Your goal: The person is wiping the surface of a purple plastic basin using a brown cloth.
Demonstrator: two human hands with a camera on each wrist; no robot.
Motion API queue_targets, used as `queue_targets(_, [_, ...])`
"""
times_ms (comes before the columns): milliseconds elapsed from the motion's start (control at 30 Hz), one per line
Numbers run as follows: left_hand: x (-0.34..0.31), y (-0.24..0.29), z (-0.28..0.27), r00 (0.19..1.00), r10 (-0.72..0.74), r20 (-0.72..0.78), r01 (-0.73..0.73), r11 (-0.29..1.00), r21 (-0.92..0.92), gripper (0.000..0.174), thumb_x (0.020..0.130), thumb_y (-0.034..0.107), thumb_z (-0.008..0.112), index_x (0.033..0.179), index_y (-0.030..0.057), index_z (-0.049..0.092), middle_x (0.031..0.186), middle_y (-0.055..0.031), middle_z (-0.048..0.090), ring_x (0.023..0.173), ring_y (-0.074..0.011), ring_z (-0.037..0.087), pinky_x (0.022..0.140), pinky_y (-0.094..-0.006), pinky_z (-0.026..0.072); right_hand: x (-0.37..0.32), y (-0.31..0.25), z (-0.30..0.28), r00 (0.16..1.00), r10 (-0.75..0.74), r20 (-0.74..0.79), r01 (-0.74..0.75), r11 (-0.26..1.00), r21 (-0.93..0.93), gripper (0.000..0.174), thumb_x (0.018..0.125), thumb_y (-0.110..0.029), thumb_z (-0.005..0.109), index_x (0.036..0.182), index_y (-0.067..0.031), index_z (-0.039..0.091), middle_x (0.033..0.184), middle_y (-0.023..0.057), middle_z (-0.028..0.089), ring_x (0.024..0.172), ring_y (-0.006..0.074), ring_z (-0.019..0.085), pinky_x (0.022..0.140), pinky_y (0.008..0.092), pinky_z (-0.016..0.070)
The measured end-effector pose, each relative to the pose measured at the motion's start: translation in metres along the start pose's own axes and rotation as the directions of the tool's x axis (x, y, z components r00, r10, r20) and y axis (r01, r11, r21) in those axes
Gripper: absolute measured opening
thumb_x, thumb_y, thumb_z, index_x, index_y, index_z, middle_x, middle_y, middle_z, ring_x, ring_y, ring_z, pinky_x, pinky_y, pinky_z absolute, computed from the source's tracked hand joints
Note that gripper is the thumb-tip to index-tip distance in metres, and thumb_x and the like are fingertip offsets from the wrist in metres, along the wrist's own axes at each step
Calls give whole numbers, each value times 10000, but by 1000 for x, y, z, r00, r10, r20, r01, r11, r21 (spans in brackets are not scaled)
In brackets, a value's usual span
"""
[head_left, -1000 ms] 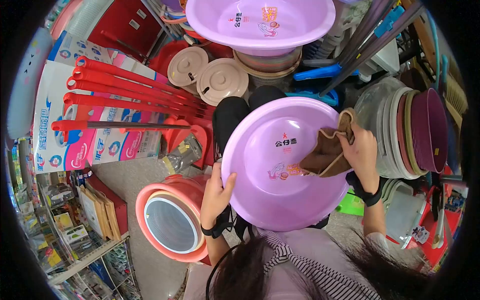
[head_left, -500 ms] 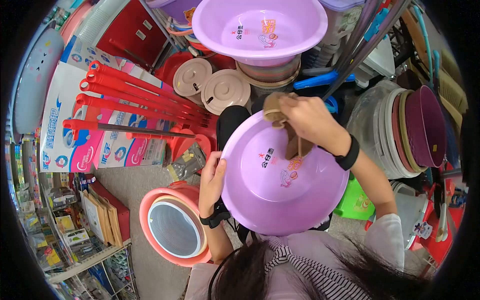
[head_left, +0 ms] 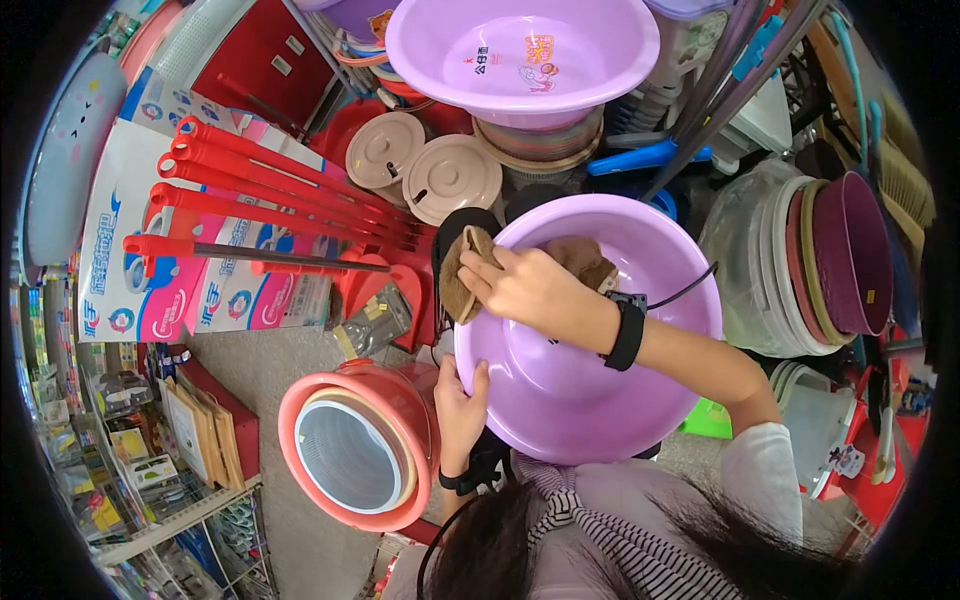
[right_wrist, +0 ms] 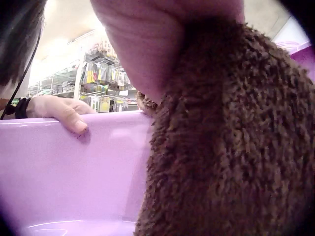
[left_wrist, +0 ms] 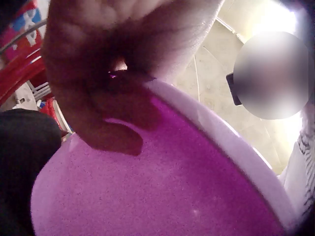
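A round purple basin rests on the person's lap, tilted slightly. My left hand grips its left rim, thumb inside; in the left wrist view the fingers lie against the basin's outer wall. My right hand pinches a brown cloth draped over the upper-left rim, and part of that cloth lies inside the basin. The right wrist view shows the fuzzy cloth hanging below the right hand, with the left thumb over the rim beyond.
Another purple basin stands ahead on a stack. Red-handled poles lean at the left, above a red bucket with nested baskets. Stacked tubs are on the right, beside long poles. Beige lids lie ahead.
My right hand has moved leftward across the basin with the cloth, from the right side to the upper-left rim. The basin and my left hand have shifted slightly right.
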State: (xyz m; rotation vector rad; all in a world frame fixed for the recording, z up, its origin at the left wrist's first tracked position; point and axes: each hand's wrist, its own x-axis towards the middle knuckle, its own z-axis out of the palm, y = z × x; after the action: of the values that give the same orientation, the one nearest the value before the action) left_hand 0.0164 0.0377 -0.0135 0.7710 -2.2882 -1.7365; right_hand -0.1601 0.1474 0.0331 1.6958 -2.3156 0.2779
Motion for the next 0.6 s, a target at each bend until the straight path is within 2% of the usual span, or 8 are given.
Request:
queue_targets(100, [-2,-6,-5,999,-34,27,37,993,-115,155,881,88,606,873,-19,495,742,-89,600,657,-76,507,608,-259,446,-3,-8,3,998,58,-2,-57,997,50,395,705,-95,598,1088,0,573,1123,63,589,810,199,595,590,285,519])
queue_targets(200, [-10,0,-5,998,-49,43,54,990,-132,157,884,90,609,881,-17,494,750,-74,610,650,-53,506,593,-233,439,-10,0,-14,994,81,-66,-71,986,149,326,711,-92,600,1030,-21,594,1054,51,624,798,192,620,553,276,498])
queue_targets(333, [-16,-8,-6,996,-54,75,61,993,-96,157,893,92,603,887,-21,493,742,-67,618,664,-50,523,597,-228,444,-21,10,-25,989,150,-16,-145,975,167,336,714,-57,587,1049,-46,592,1068,54,635,794,205,630,559,308,506])
queue_targets(400, [-17,-8,-7,993,-73,87,83,991,-107,160,900,96,598,897,-24,491,736,-67,628,671,-54,542,600,-229,454,-27,23,-25,946,315,-75,-298,937,181,322,689,-64,604,1010,-79,589,990,45,641,720,248,622,553,354,503])
queue_targets(433, [-17,-6,-7,993,-74,89,84,991,-107,160,900,96,598,897,-24,491,736,-67,628,671,-54,542,600,-229,454,-29,32,-27,922,386,23,-383,903,195,310,690,-57,619,998,-82,593,900,88,656,709,294,630,553,389,488])
queue_targets(467, [-17,-4,-7,995,-62,84,70,992,-100,163,901,97,597,902,-24,489,737,-72,632,668,-56,547,598,-231,458,-34,37,-30,922,387,24,-384,902,196,310,690,-57,619,998,-82,593,900,88,656,709,294,630,553,389,488])
queue_targets(600, [-18,3,-10,992,-75,101,80,995,-51,166,904,98,596,916,-23,482,741,-77,638,663,-60,554,595,-232,462,-58,48,-46,832,554,3,-547,820,169,272,723,-72,636,989,-66,580,855,128,652,723,331,630,585,414,495])
